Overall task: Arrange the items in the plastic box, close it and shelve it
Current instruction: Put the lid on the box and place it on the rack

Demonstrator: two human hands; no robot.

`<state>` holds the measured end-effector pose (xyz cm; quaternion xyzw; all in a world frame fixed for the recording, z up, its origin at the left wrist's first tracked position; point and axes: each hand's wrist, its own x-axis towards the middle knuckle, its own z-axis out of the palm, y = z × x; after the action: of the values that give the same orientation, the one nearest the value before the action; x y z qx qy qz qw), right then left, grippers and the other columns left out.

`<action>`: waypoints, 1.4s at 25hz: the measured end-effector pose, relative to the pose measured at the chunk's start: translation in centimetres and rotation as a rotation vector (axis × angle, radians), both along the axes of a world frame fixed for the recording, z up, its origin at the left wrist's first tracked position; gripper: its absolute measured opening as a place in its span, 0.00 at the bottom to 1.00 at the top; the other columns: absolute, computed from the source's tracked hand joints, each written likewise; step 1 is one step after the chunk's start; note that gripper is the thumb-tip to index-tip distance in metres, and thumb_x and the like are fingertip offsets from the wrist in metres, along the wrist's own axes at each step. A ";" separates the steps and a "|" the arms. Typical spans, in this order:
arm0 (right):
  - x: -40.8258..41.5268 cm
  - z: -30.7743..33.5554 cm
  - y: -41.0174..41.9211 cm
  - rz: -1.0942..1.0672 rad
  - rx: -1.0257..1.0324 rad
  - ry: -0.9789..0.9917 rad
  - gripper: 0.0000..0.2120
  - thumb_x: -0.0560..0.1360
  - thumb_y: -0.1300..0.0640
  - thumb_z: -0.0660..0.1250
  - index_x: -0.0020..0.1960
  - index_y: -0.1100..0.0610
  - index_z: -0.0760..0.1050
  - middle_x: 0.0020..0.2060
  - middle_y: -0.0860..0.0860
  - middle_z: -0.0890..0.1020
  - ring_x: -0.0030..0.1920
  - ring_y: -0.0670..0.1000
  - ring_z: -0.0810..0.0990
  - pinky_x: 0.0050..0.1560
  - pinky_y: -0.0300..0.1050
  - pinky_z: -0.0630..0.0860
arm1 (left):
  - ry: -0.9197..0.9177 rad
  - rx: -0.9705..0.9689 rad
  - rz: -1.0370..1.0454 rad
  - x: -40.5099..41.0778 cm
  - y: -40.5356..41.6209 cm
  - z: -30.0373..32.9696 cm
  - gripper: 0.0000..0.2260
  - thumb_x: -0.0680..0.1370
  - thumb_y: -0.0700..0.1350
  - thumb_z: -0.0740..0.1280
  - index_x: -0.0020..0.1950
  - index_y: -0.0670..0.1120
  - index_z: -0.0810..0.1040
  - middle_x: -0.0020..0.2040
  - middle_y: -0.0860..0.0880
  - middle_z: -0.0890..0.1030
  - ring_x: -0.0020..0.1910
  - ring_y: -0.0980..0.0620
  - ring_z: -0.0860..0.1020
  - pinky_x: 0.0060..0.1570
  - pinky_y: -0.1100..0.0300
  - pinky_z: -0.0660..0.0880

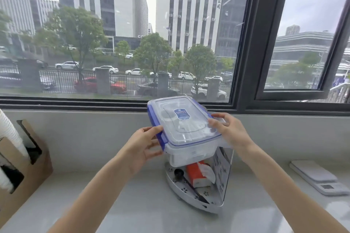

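Filling the upper half of the frame, wide window (132, 34) onto towers, trees and parked cars; grey counter (132, 204) across the bottom. Far left, brown cardboard holder (28, 168) with a stack of white paper cups (9, 138) leaning out of it. Centre frame, plastic box (184, 132), clear with blue clips, lid on and round blue label up, held tilted in mid-air over the top tier of a small silver corner rack (217, 191). Left hand (141, 147) clamped on the box's near-left end, fingers curled round the blue clip; right hand (230, 130) gripping the far-right end, fingers spread over the lid edge. Lower tier of the rack: orange-and-white tissue pack (198, 176) and black scoop (187, 181) beside it. Lower right, white kitchen scale (320, 178), flat on the counter
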<state>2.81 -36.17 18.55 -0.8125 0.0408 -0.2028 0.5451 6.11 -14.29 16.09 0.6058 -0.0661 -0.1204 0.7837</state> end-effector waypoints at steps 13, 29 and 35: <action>10.7 3.9 -9.1 -0.090 -0.018 -0.089 0.16 0.75 0.59 0.64 0.61 0.63 0.74 0.61 0.57 0.77 0.59 0.52 0.75 0.60 0.43 0.68 | 0.087 -0.060 -0.095 7.8 -9.4 4.7 0.07 0.75 0.40 0.64 0.52 0.40 0.74 0.38 0.45 0.78 0.36 0.51 0.78 0.25 0.62 0.80; 16.0 0.8 -11.4 -0.118 -0.128 0.053 0.11 0.74 0.58 0.65 0.54 0.61 0.80 0.55 0.57 0.82 0.58 0.53 0.76 0.62 0.47 0.69 | 0.165 -0.025 -0.068 11.5 -11.4 2.5 0.03 0.75 0.40 0.65 0.45 0.41 0.73 0.37 0.43 0.80 0.31 0.50 0.81 0.27 0.61 0.80; 16.3 0.6 -11.4 -0.128 -0.124 0.058 0.11 0.74 0.58 0.66 0.53 0.61 0.80 0.51 0.55 0.82 0.53 0.51 0.76 0.53 0.44 0.71 | 0.144 0.021 -0.045 11.6 -11.8 2.7 0.04 0.75 0.41 0.65 0.46 0.41 0.72 0.38 0.42 0.79 0.35 0.49 0.79 0.25 0.63 0.79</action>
<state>19.15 -47.57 19.19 -0.8459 0.0958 -0.2158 0.4782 17.70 -26.09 18.84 0.6019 -0.0217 -0.1818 0.7773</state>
